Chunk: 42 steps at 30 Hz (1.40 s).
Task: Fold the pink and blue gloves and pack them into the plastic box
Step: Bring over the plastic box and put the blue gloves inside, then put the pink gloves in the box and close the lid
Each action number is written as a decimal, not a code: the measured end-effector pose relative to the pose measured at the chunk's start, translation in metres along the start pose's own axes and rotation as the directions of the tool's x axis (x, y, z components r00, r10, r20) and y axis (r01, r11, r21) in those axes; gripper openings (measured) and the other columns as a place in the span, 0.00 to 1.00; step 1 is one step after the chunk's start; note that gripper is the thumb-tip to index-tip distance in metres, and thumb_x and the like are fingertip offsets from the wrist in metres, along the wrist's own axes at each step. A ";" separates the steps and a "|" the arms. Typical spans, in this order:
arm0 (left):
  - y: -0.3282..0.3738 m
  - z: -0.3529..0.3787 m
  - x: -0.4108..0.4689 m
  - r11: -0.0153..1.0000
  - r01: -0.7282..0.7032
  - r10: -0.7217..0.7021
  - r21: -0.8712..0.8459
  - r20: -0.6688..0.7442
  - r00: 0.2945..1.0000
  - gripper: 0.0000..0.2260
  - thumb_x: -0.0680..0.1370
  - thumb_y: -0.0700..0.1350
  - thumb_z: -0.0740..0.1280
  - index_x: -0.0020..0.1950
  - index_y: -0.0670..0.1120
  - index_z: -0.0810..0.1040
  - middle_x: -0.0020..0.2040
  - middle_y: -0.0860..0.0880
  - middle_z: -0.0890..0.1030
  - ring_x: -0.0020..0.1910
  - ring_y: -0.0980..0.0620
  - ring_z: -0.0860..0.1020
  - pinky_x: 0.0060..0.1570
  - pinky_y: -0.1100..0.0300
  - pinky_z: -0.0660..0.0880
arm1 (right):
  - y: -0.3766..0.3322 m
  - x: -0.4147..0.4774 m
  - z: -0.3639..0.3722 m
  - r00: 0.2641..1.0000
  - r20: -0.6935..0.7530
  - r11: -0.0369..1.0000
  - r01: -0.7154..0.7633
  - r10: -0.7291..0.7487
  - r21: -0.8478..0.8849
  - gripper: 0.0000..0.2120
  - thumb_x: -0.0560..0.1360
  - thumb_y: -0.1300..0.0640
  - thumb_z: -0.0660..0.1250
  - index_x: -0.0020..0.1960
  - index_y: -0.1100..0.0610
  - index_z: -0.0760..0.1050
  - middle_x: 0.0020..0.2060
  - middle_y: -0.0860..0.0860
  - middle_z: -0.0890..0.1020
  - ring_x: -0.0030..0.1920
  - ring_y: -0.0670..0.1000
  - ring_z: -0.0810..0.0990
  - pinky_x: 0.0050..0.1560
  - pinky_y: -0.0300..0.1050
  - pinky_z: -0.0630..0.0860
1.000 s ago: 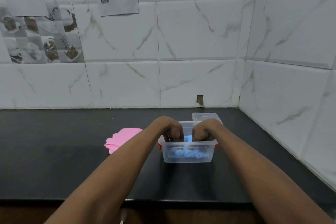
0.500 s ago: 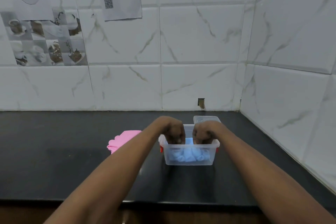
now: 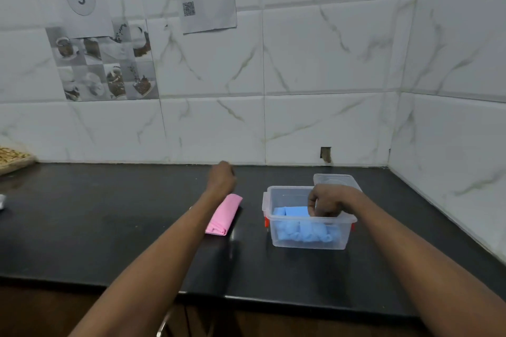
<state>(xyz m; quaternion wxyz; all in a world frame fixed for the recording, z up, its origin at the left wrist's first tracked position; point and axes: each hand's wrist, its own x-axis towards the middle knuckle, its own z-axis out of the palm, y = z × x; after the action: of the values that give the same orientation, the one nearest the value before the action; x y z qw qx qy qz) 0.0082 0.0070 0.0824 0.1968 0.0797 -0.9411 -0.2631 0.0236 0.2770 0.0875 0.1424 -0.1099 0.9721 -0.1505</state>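
Note:
The clear plastic box (image 3: 309, 241) with red latches stands on the black counter, right of centre. Folded blue gloves (image 3: 291, 212) lie inside it. My right hand (image 3: 327, 200) reaches into the box from the right, its fingers curled down onto the blue gloves. A folded pink glove (image 3: 223, 216) lies flat on the counter to the left of the box. My left hand (image 3: 223, 175) hovers just beyond the pink glove's far end, back towards me and fingers curled, with nothing visible in it. My left forearm covers the glove's left edge.
The box's clear lid (image 3: 338, 180) lies right behind the box. Tiled walls close off the back and the right side. A tray of food (image 3: 12, 160) sits at the far left, with a small silvery object (image 3: 1, 201) at the left edge. The counter's front edge (image 3: 273, 299) is near me.
My left hand has come out of the box and moved left to beyond the pink glove. The right hand stays in the box. The view has shifted left and closer.

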 end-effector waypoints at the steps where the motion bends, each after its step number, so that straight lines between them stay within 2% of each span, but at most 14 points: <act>1: -0.017 -0.004 0.001 0.992 0.058 -0.064 0.114 0.048 0.997 0.12 0.75 0.32 0.63 0.56 0.35 0.80 0.56 0.37 0.82 0.57 0.40 0.80 0.54 0.53 0.76 | 0.001 -0.001 -0.002 0.999 -0.035 0.995 0.007 -0.004 0.098 0.10 0.71 0.70 0.62 0.40 0.58 0.79 0.36 0.55 0.80 0.34 0.52 0.76 0.33 0.41 0.76; 3: -0.042 -0.005 0.000 0.938 0.130 -0.184 0.320 0.143 0.973 0.12 0.76 0.38 0.65 0.59 0.36 0.77 0.60 0.39 0.80 0.59 0.40 0.79 0.55 0.53 0.76 | 0.002 -0.004 -0.004 0.993 -0.117 0.968 0.034 -0.005 0.250 0.10 0.73 0.73 0.60 0.40 0.61 0.77 0.35 0.59 0.79 0.33 0.54 0.77 0.37 0.45 0.79; 6: -0.056 -0.005 -0.003 0.870 0.283 -0.406 0.404 0.260 0.876 0.26 0.77 0.53 0.69 0.68 0.38 0.72 0.67 0.41 0.75 0.65 0.42 0.75 0.64 0.51 0.73 | -0.003 -0.006 -0.003 0.958 -0.288 0.931 0.120 -0.018 0.344 0.08 0.76 0.70 0.61 0.42 0.64 0.77 0.33 0.59 0.80 0.30 0.53 0.78 0.36 0.46 0.81; 9: -0.059 -0.007 -0.004 0.830 0.481 -0.556 0.281 0.372 0.743 0.35 0.76 0.58 0.69 0.74 0.39 0.65 0.72 0.42 0.71 0.68 0.43 0.73 0.67 0.51 0.71 | -0.008 -0.007 -0.002 0.914 -0.405 0.900 0.204 -0.034 0.386 0.06 0.77 0.69 0.63 0.44 0.64 0.78 0.35 0.59 0.80 0.32 0.53 0.80 0.39 0.48 0.82; 13: -0.063 -0.010 -0.004 0.763 0.631 -0.612 0.143 0.477 0.631 0.39 0.73 0.54 0.74 0.76 0.39 0.59 0.73 0.41 0.68 0.68 0.42 0.72 0.64 0.51 0.71 | -0.014 -0.008 0.001 0.866 -0.499 0.879 0.261 -0.030 0.400 0.06 0.76 0.69 0.64 0.44 0.63 0.78 0.37 0.59 0.82 0.33 0.53 0.81 0.37 0.45 0.81; 17: -0.063 -0.006 -0.001 0.784 0.612 -0.565 0.101 0.525 0.637 0.36 0.73 0.49 0.75 0.73 0.37 0.63 0.68 0.41 0.74 0.65 0.43 0.74 0.54 0.51 0.71 | -0.020 -0.008 0.004 0.829 -0.559 0.843 0.317 -0.024 0.434 0.06 0.76 0.68 0.63 0.45 0.63 0.78 0.38 0.59 0.83 0.34 0.52 0.81 0.38 0.46 0.81; 22: -0.063 0.005 -0.006 0.779 0.628 -0.527 -0.005 0.539 0.657 0.32 0.71 0.47 0.77 0.69 0.39 0.68 0.63 0.40 0.77 0.61 0.41 0.77 0.56 0.49 0.73 | -0.021 -0.010 0.004 0.804 -0.595 0.832 0.334 -0.007 0.442 0.05 0.76 0.67 0.64 0.46 0.62 0.79 0.38 0.57 0.83 0.36 0.51 0.82 0.41 0.47 0.81; 27: -0.057 0.004 -0.008 0.794 0.607 -0.498 -0.031 0.541 0.678 0.23 0.69 0.45 0.78 0.56 0.41 0.70 0.43 0.43 0.77 0.41 0.45 0.77 0.46 0.52 0.74 | -0.023 -0.012 0.005 0.806 -0.592 0.837 0.330 -0.010 0.436 0.05 0.76 0.67 0.65 0.47 0.62 0.80 0.40 0.57 0.83 0.37 0.50 0.82 0.40 0.44 0.81; 28: -0.057 0.004 -0.009 0.797 0.603 -0.491 -0.033 0.546 0.679 0.23 0.69 0.45 0.78 0.57 0.41 0.71 0.43 0.43 0.78 0.40 0.45 0.77 0.46 0.52 0.75 | -0.025 -0.012 0.007 0.805 -0.593 0.840 0.332 -0.015 0.429 0.05 0.76 0.67 0.65 0.47 0.62 0.80 0.41 0.56 0.83 0.37 0.50 0.83 0.40 0.44 0.81; 32: -0.070 0.003 -0.010 0.718 0.669 -0.451 -0.193 0.603 0.658 0.24 0.68 0.41 0.78 0.60 0.38 0.74 0.54 0.40 0.82 0.53 0.41 0.81 0.59 0.45 0.76 | -0.035 -0.013 0.009 0.797 -0.600 0.855 0.352 -0.062 0.380 0.05 0.75 0.66 0.66 0.48 0.61 0.81 0.41 0.53 0.83 0.41 0.51 0.83 0.49 0.48 0.81; 35: -0.073 -0.011 -0.005 0.619 0.656 -0.301 -0.431 0.641 0.706 0.25 0.71 0.37 0.75 0.65 0.36 0.73 0.54 0.37 0.82 0.52 0.39 0.81 0.54 0.43 0.78 | -0.042 -0.015 0.005 0.787 -0.606 0.831 0.410 -0.115 0.375 0.04 0.74 0.62 0.68 0.45 0.58 0.82 0.40 0.50 0.84 0.43 0.50 0.82 0.49 0.47 0.80; 37: -0.066 -0.028 0.001 0.592 0.587 -0.171 -0.553 0.625 0.761 0.25 0.73 0.36 0.73 0.68 0.34 0.71 0.54 0.36 0.82 0.51 0.39 0.81 0.55 0.43 0.78 | -0.048 -0.015 0.001 0.792 -0.601 0.777 0.444 -0.107 0.447 0.06 0.73 0.56 0.70 0.43 0.59 0.81 0.38 0.52 0.84 0.42 0.52 0.83 0.48 0.49 0.80; 40: -0.033 -0.058 0.008 0.704 0.405 0.034 -0.584 0.597 0.802 0.21 0.71 0.37 0.74 0.62 0.35 0.75 0.50 0.38 0.84 0.47 0.40 0.83 0.47 0.47 0.81 | -0.059 -0.010 -0.010 0.868 -0.492 0.593 0.434 -0.072 0.679 0.30 0.70 0.40 0.72 0.47 0.70 0.77 0.38 0.57 0.81 0.38 0.55 0.80 0.52 0.53 0.80; 42: 0.001 -0.073 0.009 0.817 0.221 0.161 -0.533 0.578 0.800 0.20 0.67 0.39 0.77 0.56 0.38 0.79 0.49 0.39 0.85 0.45 0.42 0.84 0.47 0.50 0.81 | -0.064 -0.009 -0.020 0.917 -0.385 0.499 0.381 -0.098 0.779 0.33 0.65 0.35 0.73 0.46 0.66 0.77 0.40 0.58 0.78 0.40 0.54 0.77 0.54 0.50 0.79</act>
<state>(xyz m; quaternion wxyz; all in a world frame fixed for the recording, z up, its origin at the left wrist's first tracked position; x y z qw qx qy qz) 0.0296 -0.0284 0.1431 -0.1007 -0.0551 -0.8275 -0.5496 0.0371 0.2254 0.1282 0.0104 -0.1397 0.7626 -0.6316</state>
